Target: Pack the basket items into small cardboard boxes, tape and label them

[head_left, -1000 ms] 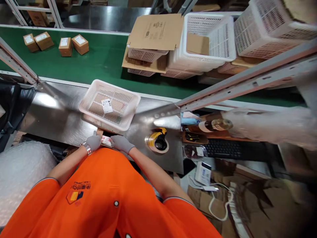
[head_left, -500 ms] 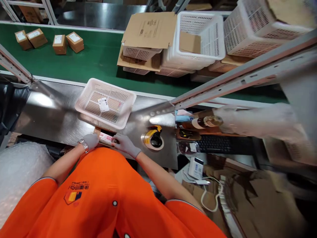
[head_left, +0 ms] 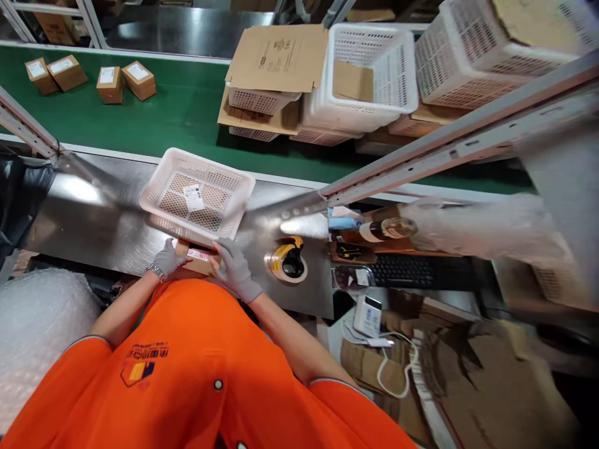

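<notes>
A small brown cardboard box (head_left: pixel 200 267) lies at the front edge of the steel table, close against my orange shirt. Inside its top shows a white packet with red print (head_left: pixel 198 254). My left hand (head_left: pixel 168 259), gloved in grey with a metal watch at the wrist, grips the box's left end. At the right end, my gloved right hand (head_left: pixel 238 271) holds the side, fingers pointing up and away from me. Just beyond the box stands a white mesh basket (head_left: pixel 241 206) with a printed label (head_left: pixel 193 197) lying in it.
A tape dispenser (head_left: pixel 286 260) sits right of my hands. Behind the table runs a green conveyor (head_left: pixel 182 118) with several small labelled boxes (head_left: pixel 139 81) and stacked white baskets (head_left: pixel 374 109). A metal post (head_left: pixel 421 140) slants across the right. Bubble wrap (head_left: pixel 47 330) bulges at the left.
Both hands have shifted on the box, the right fingers now raised higher along its right end. More brown cardboard shows in front of the packet, and less of the packet is visible.
</notes>
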`<move>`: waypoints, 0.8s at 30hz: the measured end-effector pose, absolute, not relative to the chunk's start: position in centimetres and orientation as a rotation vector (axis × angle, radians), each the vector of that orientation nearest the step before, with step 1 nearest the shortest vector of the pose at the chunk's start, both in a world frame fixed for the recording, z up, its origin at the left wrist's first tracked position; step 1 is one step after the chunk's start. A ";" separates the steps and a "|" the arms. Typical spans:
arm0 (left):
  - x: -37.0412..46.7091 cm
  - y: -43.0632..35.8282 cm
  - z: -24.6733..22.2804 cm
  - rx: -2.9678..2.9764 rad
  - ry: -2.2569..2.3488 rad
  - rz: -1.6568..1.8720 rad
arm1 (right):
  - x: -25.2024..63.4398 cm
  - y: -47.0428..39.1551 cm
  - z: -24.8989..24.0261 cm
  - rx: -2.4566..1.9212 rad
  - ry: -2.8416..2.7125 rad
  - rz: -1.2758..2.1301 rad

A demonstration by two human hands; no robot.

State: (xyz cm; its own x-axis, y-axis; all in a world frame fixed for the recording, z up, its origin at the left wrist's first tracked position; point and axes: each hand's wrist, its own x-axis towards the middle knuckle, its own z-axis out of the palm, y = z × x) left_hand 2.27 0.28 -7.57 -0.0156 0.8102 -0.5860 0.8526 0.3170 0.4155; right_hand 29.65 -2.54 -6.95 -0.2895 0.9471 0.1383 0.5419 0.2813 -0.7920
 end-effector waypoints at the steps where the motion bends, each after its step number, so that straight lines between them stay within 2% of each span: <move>1: 2.2 0.2 -8.1 1.439 1.809 -0.025 | 29.6 -2.5 -7.1 -1.332 -1.990 0.818; 7: 2.0 -0.4 -10.3 1.198 1.664 0.353 | 30.0 -2.9 -10.2 -1.067 -2.187 0.991; 12: 2.6 0.3 -11.0 1.180 1.661 0.451 | 32.4 -3.9 -12.4 -1.076 -2.161 0.951; 19: 3.6 0.6 -11.9 1.405 1.637 0.661 | 43.5 -6.0 -16.1 -2.261 -1.301 0.344; 24: 3.6 1.1 -12.3 1.479 1.683 0.610 | 45.9 -4.9 -16.6 -2.537 -1.343 0.577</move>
